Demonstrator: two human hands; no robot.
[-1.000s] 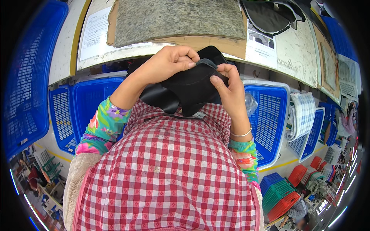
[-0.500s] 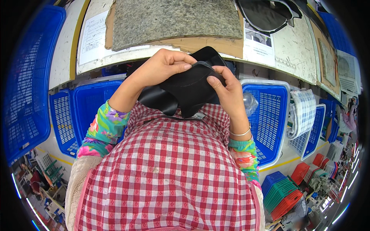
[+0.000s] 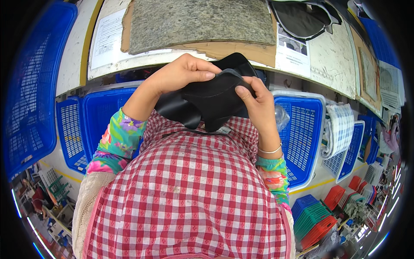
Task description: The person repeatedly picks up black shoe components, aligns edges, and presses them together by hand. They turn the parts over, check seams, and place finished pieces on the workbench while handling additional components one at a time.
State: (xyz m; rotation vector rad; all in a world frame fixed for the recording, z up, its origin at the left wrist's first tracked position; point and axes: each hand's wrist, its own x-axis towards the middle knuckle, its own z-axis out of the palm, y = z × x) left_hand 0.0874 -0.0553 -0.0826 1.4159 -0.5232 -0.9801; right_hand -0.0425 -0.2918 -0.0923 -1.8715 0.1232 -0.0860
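Bare left hand [image 3: 189,73] pinches upper edge of floppy black sheet piece [image 3: 213,101] between thumb and fingers; bare right hand [image 3: 260,103] grips same piece farther right. Piece hangs from 2 hands in front of red-and-white checked cloth apron [image 3: 185,190], near scuffed white worktable [image 3: 336,47]. Blue plastic basket [image 3: 299,134] to right.
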